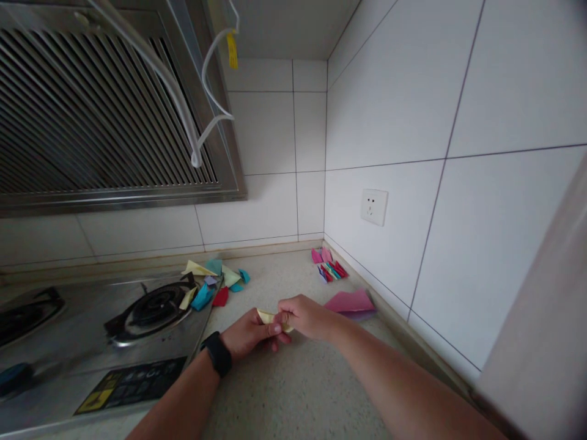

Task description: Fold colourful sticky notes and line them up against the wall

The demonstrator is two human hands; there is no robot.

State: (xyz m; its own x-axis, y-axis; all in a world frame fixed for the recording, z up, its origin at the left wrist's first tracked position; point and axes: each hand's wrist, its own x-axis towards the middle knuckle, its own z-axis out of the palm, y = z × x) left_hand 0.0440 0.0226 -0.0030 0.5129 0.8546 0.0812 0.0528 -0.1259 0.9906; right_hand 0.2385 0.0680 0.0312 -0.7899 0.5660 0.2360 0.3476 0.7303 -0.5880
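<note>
A pale speckled table (293, 391) has a steel gas stove (82, 336) set in its left side. A loose heap of folded papers (210, 281) straddles the stove's edge. Toward the back right corner lie pink folded pieces (316, 256) and small multicoloured ones (333, 271); nearer, a pink sheet (349, 302).

Stove (85, 333) at left, range hood (92, 116) above; socket (373, 207) on tiled wall (389, 91).

From here: 2 bare arms, reaching forward, converging. Bare left forearm (186, 388) angles right, bare right forearm (389, 373) angles left. Bare left hand (250, 335): closed grip, thumb (268, 331) on top pointing right, fingertips (285, 338) below. Bare right hand (306, 315): knuckles up, fingers curled, pinching. Hands close together, thumbs nearly meeting.
</note>
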